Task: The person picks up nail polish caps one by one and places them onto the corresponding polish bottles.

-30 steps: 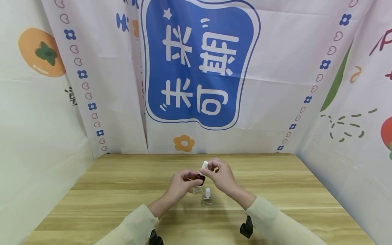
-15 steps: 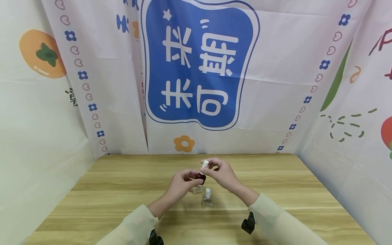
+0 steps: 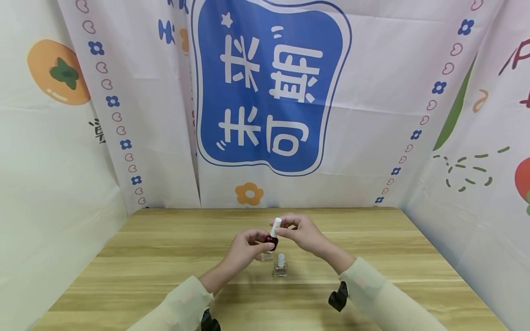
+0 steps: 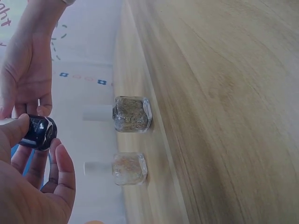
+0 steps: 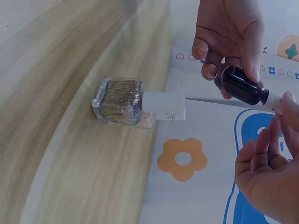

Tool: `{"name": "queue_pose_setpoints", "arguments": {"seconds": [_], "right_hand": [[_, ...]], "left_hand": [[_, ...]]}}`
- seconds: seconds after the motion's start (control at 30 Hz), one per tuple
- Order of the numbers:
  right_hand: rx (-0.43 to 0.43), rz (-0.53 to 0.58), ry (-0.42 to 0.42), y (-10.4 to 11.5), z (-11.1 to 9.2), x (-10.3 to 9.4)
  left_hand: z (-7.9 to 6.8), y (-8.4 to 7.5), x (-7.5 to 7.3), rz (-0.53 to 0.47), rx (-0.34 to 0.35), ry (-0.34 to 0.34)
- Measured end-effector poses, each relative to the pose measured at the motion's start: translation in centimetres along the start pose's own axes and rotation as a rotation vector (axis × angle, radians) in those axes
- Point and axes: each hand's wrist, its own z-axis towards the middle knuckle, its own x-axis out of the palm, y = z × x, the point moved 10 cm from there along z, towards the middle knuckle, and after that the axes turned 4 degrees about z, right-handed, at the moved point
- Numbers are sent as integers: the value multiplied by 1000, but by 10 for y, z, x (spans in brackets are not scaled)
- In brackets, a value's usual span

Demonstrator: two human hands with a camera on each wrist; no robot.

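Note:
A dark red nail polish bottle (image 3: 272, 240) is held up off the table, tilted, between the thumb and fingers of my left hand (image 3: 244, 252). My right hand (image 3: 304, 235) pinches its white cap (image 3: 276, 224) from the other side. In the right wrist view a short dark neck shows between the dark bottle (image 5: 237, 86) and the cap. Below the hands, a bottle of glitter polish (image 3: 280, 268) with a white cap stands upright on the table. Behind it is a clear, pale-flecked bottle (image 4: 127, 169), partly hidden by my left hand in the head view.
The wooden table (image 3: 174, 257) reaches back to a printed cloth (image 3: 368, 138) with a blue panel, and more cloth hangs at both sides. A black wrist camera (image 3: 338, 296) sits below my right sleeve (image 3: 368, 285).
My right hand and forearm have shifted slightly right, and the thumb now sits farther right on the cap, leaving more of it visible. My left hand and the standing bottles stay put.

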Motion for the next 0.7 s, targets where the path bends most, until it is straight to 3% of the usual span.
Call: {"name": "queue_pose_setpoints", "arguments": {"seconds": [0.37, 0.7], "right_hand": [[-4, -37, -113, -4, -1, -2], [55, 19, -238, -11, -5, -5]], "left_hand": [[0, 2, -1, 0, 5, -16], [2, 5, -1, 43, 8, -45]]}}
